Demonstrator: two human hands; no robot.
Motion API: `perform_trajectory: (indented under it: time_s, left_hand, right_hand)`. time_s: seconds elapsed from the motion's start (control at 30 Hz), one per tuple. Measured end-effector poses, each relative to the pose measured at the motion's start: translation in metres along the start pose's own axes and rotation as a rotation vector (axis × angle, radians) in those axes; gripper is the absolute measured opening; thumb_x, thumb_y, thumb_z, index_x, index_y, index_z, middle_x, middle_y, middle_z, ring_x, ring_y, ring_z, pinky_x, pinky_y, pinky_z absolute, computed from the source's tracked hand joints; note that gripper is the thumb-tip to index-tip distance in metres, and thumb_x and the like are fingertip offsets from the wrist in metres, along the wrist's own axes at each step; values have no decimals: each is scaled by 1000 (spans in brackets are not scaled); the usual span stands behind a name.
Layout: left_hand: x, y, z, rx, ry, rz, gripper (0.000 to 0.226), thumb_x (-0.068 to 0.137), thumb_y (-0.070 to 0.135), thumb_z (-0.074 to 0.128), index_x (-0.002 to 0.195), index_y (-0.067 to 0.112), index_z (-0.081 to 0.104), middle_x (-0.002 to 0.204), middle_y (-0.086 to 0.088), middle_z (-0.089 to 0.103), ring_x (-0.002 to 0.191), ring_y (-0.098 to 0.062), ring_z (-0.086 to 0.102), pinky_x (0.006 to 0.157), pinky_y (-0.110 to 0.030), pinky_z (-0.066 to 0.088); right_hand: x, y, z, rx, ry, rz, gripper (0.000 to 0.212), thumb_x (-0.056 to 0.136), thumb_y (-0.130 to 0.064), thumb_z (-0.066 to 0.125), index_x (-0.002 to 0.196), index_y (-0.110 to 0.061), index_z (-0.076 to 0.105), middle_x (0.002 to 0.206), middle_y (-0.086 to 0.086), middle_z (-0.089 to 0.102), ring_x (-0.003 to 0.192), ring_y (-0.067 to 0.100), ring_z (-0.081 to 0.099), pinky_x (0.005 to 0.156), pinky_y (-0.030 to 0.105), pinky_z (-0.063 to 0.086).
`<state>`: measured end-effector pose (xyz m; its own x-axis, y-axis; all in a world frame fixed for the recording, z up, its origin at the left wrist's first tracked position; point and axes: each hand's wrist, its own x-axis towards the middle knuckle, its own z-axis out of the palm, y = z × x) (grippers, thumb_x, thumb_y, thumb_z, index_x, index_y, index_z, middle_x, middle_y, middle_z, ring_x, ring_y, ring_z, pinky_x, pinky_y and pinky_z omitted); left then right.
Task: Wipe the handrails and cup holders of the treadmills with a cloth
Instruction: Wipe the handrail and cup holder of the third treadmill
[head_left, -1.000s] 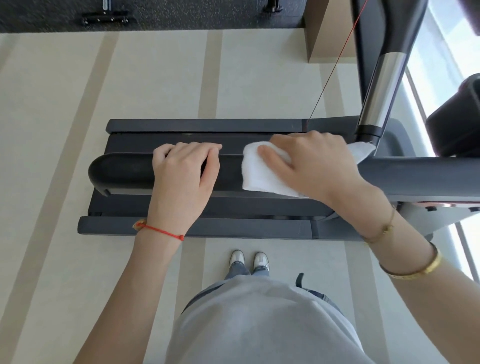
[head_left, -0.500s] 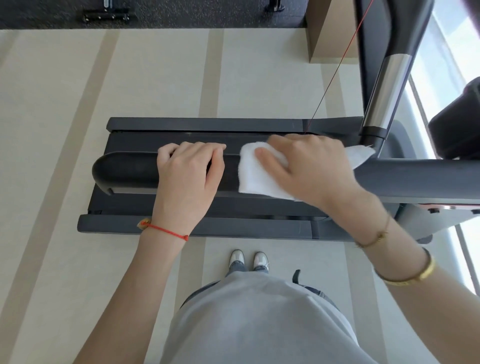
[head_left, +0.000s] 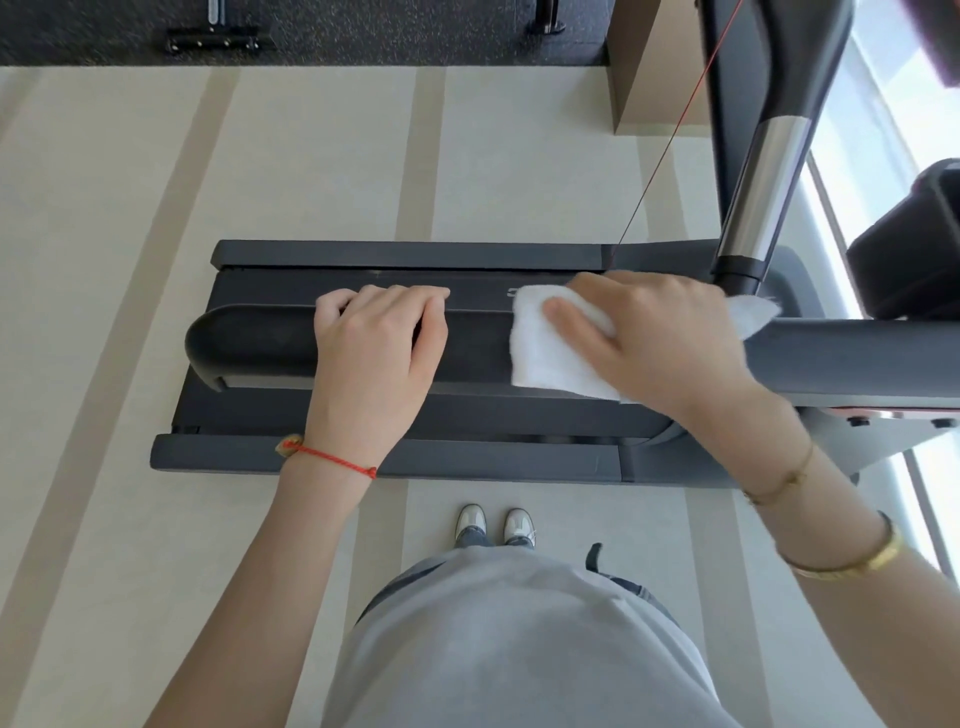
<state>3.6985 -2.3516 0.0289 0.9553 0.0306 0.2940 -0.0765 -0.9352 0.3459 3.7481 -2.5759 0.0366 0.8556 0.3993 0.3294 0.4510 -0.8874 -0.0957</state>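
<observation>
Left hand (head_left: 371, 358) curls over the dark rounded treadmill handrail (head_left: 249, 340) near its free end; right hand (head_left: 660, 338) grips a white folded cloth (head_left: 550, 358) against the rail further along; pale striped floor (head_left: 130, 218) below; bright window (head_left: 878, 98) on the right.

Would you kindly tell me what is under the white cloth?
The cloth is draped over the dark handrail, pressed there by the right hand. The rail section beneath it is covered, so its surface cannot be seen.
</observation>
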Motion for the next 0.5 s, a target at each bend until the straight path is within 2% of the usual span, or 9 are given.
perform_trajectory:
  time_s: [0.07,0.13,0.2,0.27,0.33,0.4,0.5]
  left_hand:
    - [0,1,1,2,9,2,34,104,25,38,106,19,71,94,6,73,87,-18,64,93,-35,32]
    - [0,1,1,0,10,0,34,104,25,38,105,18,72,94,6,73,87,-18,64,93,-35,32]
    - [0,1,1,1,10,2,35,104,25,37,105,18,72,95,6,73,87,-19,64,93,-36,32]
    - [0,0,1,4,10,5,36,104,26,36,105,18,72,94,5,73,87,-19,64,93,-37,33]
    - [1,1,1,7,5,3,36,104,26,36,105,18,72,91,5,73,86,-20,64,93,-37,33]
    - [1,1,1,6,-1,0,35,104,24,37,105,18,72,92,5,73,87,-21,64,94,-37,34]
    - [0,2,1,8,1,4,34,104,23,39,106,17,72,93,4,73,88,-20,64,94,-37,34]
  right_hand:
    - [3,-14,4,5,-9,-52,48,98,-52,33,88,-19,66,65,0,58,58,29,55,53,29,33]
    - [-3,-15,3,47,8,-111,47,101,-49,33,100,-18,68,80,1,65,68,27,59,61,36,42]
    - [-17,-4,-1,76,67,-192,42,102,-46,40,111,-16,68,98,1,68,82,26,63,73,37,48]
    - [-27,11,-5,78,103,-216,38,101,-44,47,115,-15,67,105,1,68,88,26,64,76,39,49]
    - [-25,24,-11,61,69,-132,39,100,-47,45,108,-18,69,92,0,69,79,27,64,65,34,44]
    - [-16,28,-14,7,-34,6,46,97,-55,35,95,-22,68,73,-1,63,67,29,59,55,28,30]
    - [2,21,-9,-5,-177,22,57,91,-63,22,89,-25,64,69,-1,62,67,33,58,56,30,30]
